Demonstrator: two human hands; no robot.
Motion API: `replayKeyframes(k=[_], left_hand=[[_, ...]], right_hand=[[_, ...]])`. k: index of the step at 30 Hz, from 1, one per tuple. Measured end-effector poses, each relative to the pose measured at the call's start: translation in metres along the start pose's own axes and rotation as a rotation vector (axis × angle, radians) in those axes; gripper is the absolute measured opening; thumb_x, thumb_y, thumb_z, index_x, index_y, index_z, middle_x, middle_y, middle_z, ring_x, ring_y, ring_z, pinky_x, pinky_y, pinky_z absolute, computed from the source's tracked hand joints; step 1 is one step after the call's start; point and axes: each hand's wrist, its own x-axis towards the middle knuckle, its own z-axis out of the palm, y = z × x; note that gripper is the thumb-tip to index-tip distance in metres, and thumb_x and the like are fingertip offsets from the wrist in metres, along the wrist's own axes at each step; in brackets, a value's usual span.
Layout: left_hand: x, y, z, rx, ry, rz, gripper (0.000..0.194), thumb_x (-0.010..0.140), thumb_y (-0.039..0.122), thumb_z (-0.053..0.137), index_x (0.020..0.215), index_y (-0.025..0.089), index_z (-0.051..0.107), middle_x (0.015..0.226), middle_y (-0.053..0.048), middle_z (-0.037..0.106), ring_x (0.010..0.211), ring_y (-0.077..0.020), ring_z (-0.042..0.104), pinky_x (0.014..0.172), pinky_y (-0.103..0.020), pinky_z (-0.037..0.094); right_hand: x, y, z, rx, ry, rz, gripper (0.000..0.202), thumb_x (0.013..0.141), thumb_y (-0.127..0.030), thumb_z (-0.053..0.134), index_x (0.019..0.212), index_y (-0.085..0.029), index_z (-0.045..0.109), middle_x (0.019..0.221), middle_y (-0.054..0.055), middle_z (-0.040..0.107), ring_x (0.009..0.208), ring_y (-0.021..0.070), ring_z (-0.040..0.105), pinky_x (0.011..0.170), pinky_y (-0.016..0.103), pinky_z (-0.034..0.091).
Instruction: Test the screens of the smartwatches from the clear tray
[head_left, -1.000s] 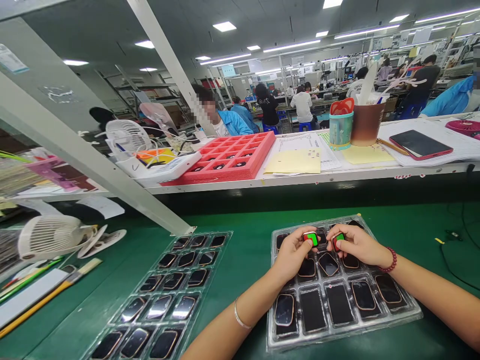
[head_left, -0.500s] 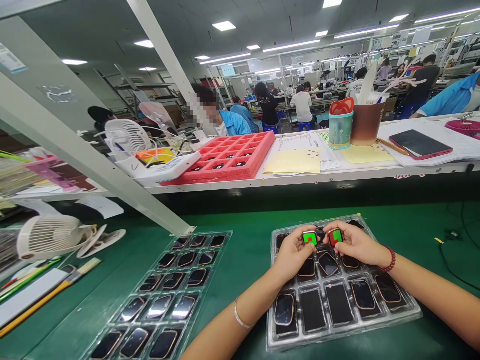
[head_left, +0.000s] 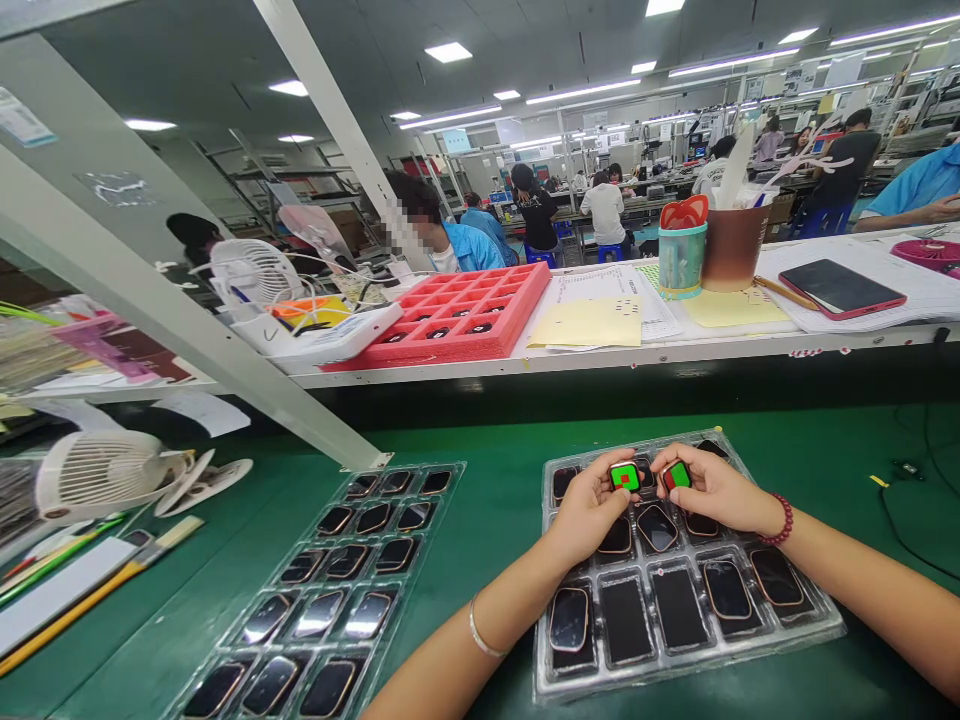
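My left hand (head_left: 589,510) holds a square watch (head_left: 625,478) between thumb and fingers, its lit screen green with a small red patch. Close beside it, my right hand (head_left: 716,488) grips a second watch (head_left: 676,476), tilted, with a red and green screen. Both hands are over the back part of a clear plastic tray (head_left: 652,668) of dark-screened watches. Two front compartments show only black bottoms, and one dark watch (head_left: 568,618) sits at the tray's front left corner. The fingertips behind both held watches are partly hidden.
Another clear tray (head_left: 300,545) with several watches lies left on the green table. Farther left are a white fan (head_left: 105,475) and a brush (head_left: 169,540). A raised shelf holds a red foam tray (head_left: 525,310), cups and a phone (head_left: 840,287). A slanted white post stands left; people sit beyond.
Both held watches have shifted slightly to the right, and the right one is more tilted. At the far right, a person in blue has moved, and a hand now shows.
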Motion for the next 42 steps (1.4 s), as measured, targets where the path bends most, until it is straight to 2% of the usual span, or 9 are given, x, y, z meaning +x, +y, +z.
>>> replayKeyframes(k=[7, 17, 24, 27, 32, 35, 38, 40, 42], left_hand=[[-0.0015, 0.005, 0.001, 0.003, 0.01, -0.003, 0.039, 0.074, 0.024, 0.063, 0.112, 0.017, 0.057, 0.099, -0.008, 0.066, 0.087, -0.0201, 0.064, 0.074, -0.03, 0.052], [-0.0017, 0.0072, 0.0016, 0.028, 0.007, 0.005, 0.031, 0.074, 0.029, 0.065, 0.101, 0.016, 0.061, 0.087, -0.007, 0.067, 0.082, -0.0205, 0.064, 0.071, -0.032, 0.053], [-0.0009, 0.0035, 0.0029, -0.076, 0.004, 0.028, 0.044, 0.067, 0.009, 0.059, 0.11, 0.018, 0.057, 0.103, -0.007, 0.065, 0.102, -0.0219, 0.06, 0.088, -0.036, 0.051], [-0.0002, 0.0019, 0.0035, -0.088, 0.0, 0.031, 0.047, 0.066, 0.008, 0.058, 0.111, 0.019, 0.056, 0.106, -0.007, 0.065, 0.104, -0.0218, 0.059, 0.092, -0.037, 0.049], [-0.0001, 0.0021, 0.0015, -0.047, 0.013, 0.039, 0.042, 0.07, 0.016, 0.064, 0.111, 0.017, 0.056, 0.104, -0.008, 0.065, 0.102, -0.0223, 0.06, 0.09, -0.037, 0.05], [-0.0002, 0.0028, 0.0, -0.001, 0.027, 0.035, 0.033, 0.072, 0.02, 0.064, 0.104, 0.016, 0.058, 0.092, -0.007, 0.066, 0.09, -0.0204, 0.062, 0.079, -0.033, 0.052], [-0.0002, 0.0027, -0.0006, 0.014, 0.032, 0.03, 0.028, 0.073, 0.021, 0.063, 0.1, 0.016, 0.058, 0.085, -0.006, 0.066, 0.081, -0.0185, 0.062, 0.073, -0.031, 0.051], [-0.0002, 0.0021, -0.0004, 0.013, 0.031, 0.038, 0.032, 0.071, 0.017, 0.062, 0.103, 0.016, 0.057, 0.089, -0.006, 0.066, 0.085, -0.019, 0.062, 0.076, -0.031, 0.051], [0.0, 0.0014, -0.0003, 0.016, 0.03, 0.047, 0.037, 0.069, 0.013, 0.061, 0.106, 0.017, 0.055, 0.094, -0.006, 0.066, 0.091, -0.0198, 0.061, 0.081, -0.033, 0.05]], right_hand=[[0.0, 0.0003, -0.0017, -0.022, 0.042, 0.069, 0.014, 0.085, -0.026, 0.056, 0.096, -0.018, 0.053, 0.077, 0.002, 0.059, 0.061, 0.0131, 0.051, 0.051, 0.023, 0.041], [-0.0005, -0.0021, -0.0029, -0.008, 0.045, 0.079, 0.014, 0.086, -0.031, 0.053, 0.09, -0.018, 0.053, 0.072, 0.002, 0.058, 0.064, 0.0136, 0.052, 0.049, 0.021, 0.042], [0.0006, 0.0017, -0.003, 0.068, 0.022, 0.058, 0.025, 0.082, -0.018, 0.051, 0.107, -0.019, 0.053, 0.095, 0.004, 0.058, 0.07, 0.013, 0.056, 0.058, 0.025, 0.049], [0.0014, 0.0033, -0.0024, 0.049, 0.018, 0.032, 0.03, 0.081, -0.015, 0.051, 0.111, -0.021, 0.052, 0.105, 0.006, 0.057, 0.078, 0.0149, 0.059, 0.062, 0.025, 0.051], [0.0021, 0.0063, -0.0033, 0.023, 0.044, 0.055, 0.029, 0.084, -0.019, 0.052, 0.113, -0.02, 0.053, 0.102, 0.006, 0.06, 0.074, 0.0149, 0.061, 0.062, 0.027, 0.052], [0.0013, 0.0054, -0.0022, 0.007, 0.053, 0.069, 0.026, 0.084, -0.02, 0.052, 0.11, -0.02, 0.054, 0.098, 0.005, 0.06, 0.073, 0.0147, 0.06, 0.065, 0.029, 0.054], [0.0002, 0.0018, 0.0009, 0.011, 0.032, 0.045, 0.03, 0.081, -0.017, 0.053, 0.111, -0.02, 0.054, 0.099, 0.005, 0.059, 0.083, 0.017, 0.06, 0.074, 0.032, 0.054], [0.0, -0.0001, 0.0025, 0.025, 0.009, 0.015, 0.037, 0.077, -0.013, 0.054, 0.113, -0.021, 0.053, 0.107, 0.006, 0.058, 0.097, 0.0195, 0.058, 0.083, 0.034, 0.053], [0.0002, -0.0001, 0.0025, 0.018, -0.001, 0.012, 0.039, 0.077, -0.011, 0.053, 0.115, -0.021, 0.053, 0.111, 0.007, 0.057, 0.097, 0.0198, 0.058, 0.082, 0.034, 0.053]])
